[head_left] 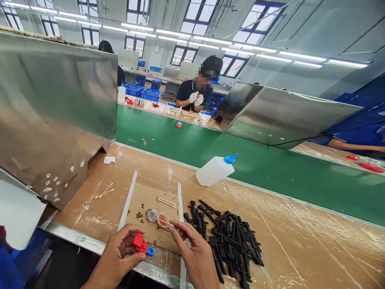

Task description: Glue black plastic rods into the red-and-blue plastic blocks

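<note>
My left hand is closed around a small red and blue plastic toy part, its blue ring end pointing right. Between the thumb and fingers of my right hand is a cotton swab, its far end over a small round dish with orange-red contents. Touching that dish on its left stands a second small round dish, silvery inside. Both rest on a brown cardboard sheet with dark spots, taped along its sides. More cotton swabs lie behind the dishes.
Black plastic parts are heaped right of the cardboard. A white bottle with a blue cap leans near the green conveyor belt. Crossed swabs lie left. Metal panels rise beside the bench. A gloved co-worker sits opposite.
</note>
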